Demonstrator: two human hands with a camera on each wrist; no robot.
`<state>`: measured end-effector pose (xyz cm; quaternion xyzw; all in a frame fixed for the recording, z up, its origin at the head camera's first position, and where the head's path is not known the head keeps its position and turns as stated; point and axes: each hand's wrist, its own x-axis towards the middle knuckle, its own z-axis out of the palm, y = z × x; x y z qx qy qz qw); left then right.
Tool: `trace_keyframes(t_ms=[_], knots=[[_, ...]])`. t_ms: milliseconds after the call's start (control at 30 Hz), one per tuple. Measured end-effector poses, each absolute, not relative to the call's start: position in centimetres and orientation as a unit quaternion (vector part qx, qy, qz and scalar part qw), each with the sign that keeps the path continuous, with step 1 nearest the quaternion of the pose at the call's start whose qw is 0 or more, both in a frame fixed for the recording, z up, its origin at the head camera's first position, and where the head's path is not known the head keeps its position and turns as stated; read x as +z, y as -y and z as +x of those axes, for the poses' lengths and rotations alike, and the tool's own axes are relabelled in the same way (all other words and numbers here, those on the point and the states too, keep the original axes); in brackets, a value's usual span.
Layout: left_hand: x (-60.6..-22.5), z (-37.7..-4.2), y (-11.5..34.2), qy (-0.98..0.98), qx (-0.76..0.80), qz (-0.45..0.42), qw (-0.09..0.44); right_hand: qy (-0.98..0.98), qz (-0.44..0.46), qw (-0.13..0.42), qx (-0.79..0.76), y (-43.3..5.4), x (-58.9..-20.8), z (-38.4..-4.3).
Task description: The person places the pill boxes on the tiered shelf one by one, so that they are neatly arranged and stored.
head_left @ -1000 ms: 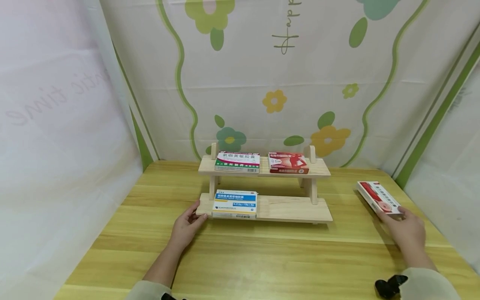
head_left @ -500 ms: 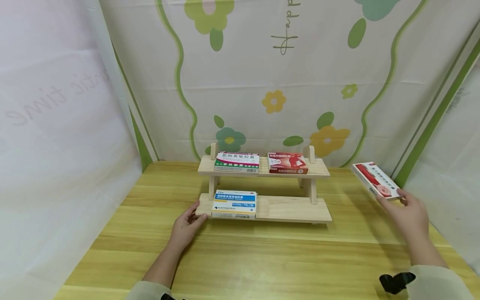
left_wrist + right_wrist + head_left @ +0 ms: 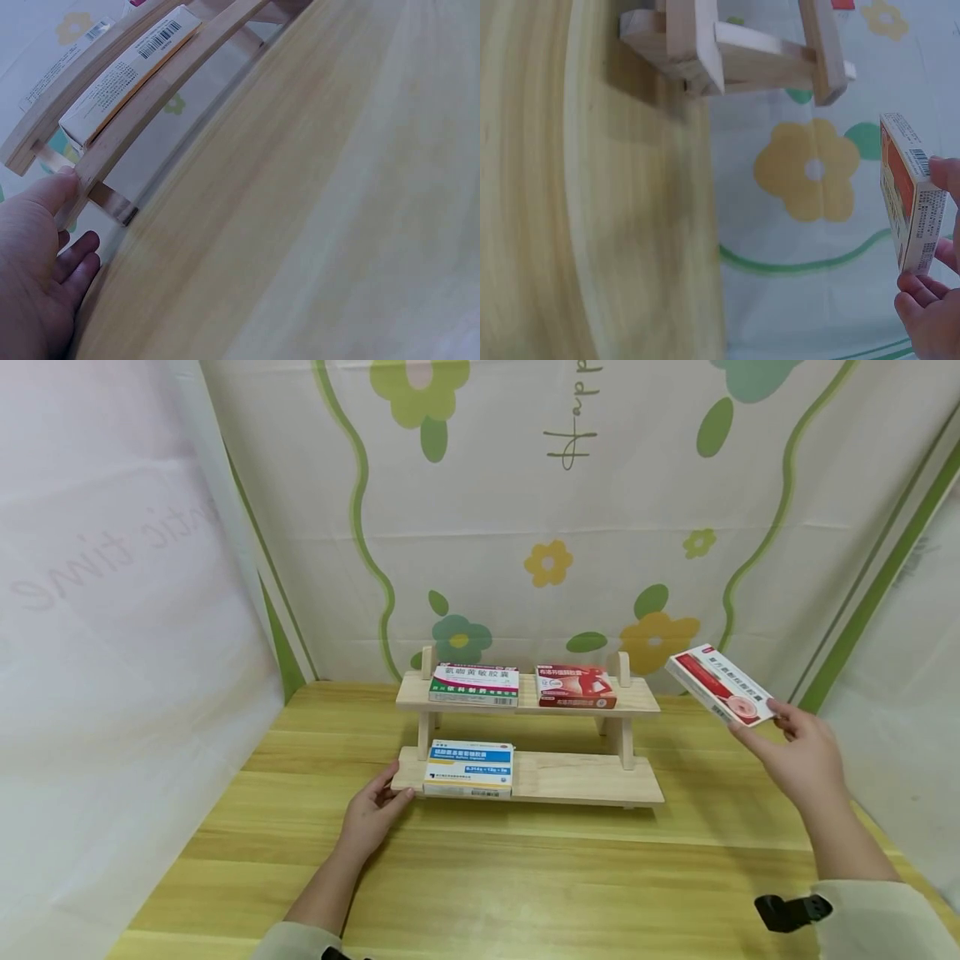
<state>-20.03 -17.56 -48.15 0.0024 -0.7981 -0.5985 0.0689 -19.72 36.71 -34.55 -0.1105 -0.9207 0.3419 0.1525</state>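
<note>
My right hand (image 3: 806,756) pinches a red-and-white medicine box (image 3: 722,685) by its near end and holds it above the table, right of a two-tier wooden rack (image 3: 585,777). In the right wrist view the same medicine box (image 3: 911,195) sits between thumb and fingertips. At the rack's lower left corner, my left hand (image 3: 375,810) grips the end of the lower shelf, thumb at the front edge. A blue-and-white medicine box (image 3: 469,768) lies on that lower shelf. On the upper shelf are a green-and-white medicine box (image 3: 475,685) and a red medicine box (image 3: 575,687).
The rack stands near the back of a wood-grain table (image 3: 525,877). A flowered cloth (image 3: 480,527) hangs behind it, and white cloth (image 3: 112,693) lines the left side. More cloth borders the right.
My right hand has lifted the red-and-white medicine box off the table's right side and carried it up and leftward toward the rack. The left hand and the rack stay put.
</note>
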Motion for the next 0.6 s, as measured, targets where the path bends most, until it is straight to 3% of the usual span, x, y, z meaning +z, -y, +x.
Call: trace_keyframes(t_ms=[600], knots=[[-48.0,-19.9,17.5,0.797,-0.6,0.004,0.064,0.925,-0.015,0.151,0.348,-31.3,-31.7,-19.1]])
